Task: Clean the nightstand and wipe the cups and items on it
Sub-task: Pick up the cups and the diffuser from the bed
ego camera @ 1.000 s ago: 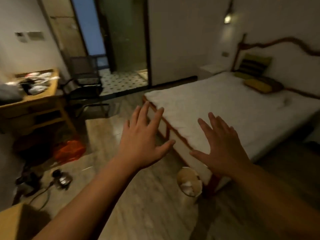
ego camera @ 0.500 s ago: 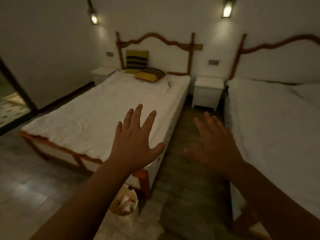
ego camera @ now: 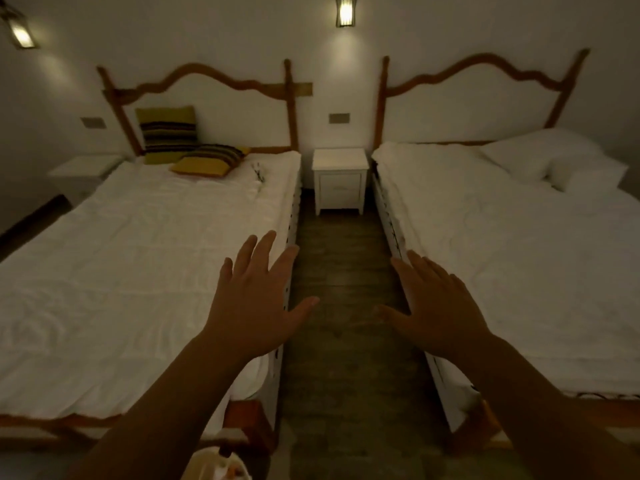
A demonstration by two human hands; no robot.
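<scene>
You stand at the foot of a dim bedroom with two white-sheeted beds running away from you, a strip of dark wood floor [ego camera: 341, 306] between them. Your left hand [ego camera: 258, 306] hovers over the inner edge of the left bed [ego camera: 138, 271], fingers spread wide and holding nothing. Your right hand [ego camera: 438, 306] hovers over the inner edge of the right bed [ego camera: 519, 258], also splayed and empty, back up. The two hands are well apart, with the floor strip showing between them.

The white nightstand [ego camera: 340, 180] stands well beyond your hands, straight ahead between them, against the far wall and squeezed between the two headboards. It stands upright, its drawer front facing you; it is taller than it is wide. Its top looks bare, though it is too far to be sure.

Beyond your left hand, two striped cushions [ego camera: 188, 147] lie at the head of the left bed. White pillows [ego camera: 554, 161] sit beyond your right hand. A lit wall lamp [ego camera: 345, 12] hangs above the nightstand. A second white nightstand [ego camera: 83, 168] sits far left. Below your left forearm, a bin's rim [ego camera: 218, 467] shows.
</scene>
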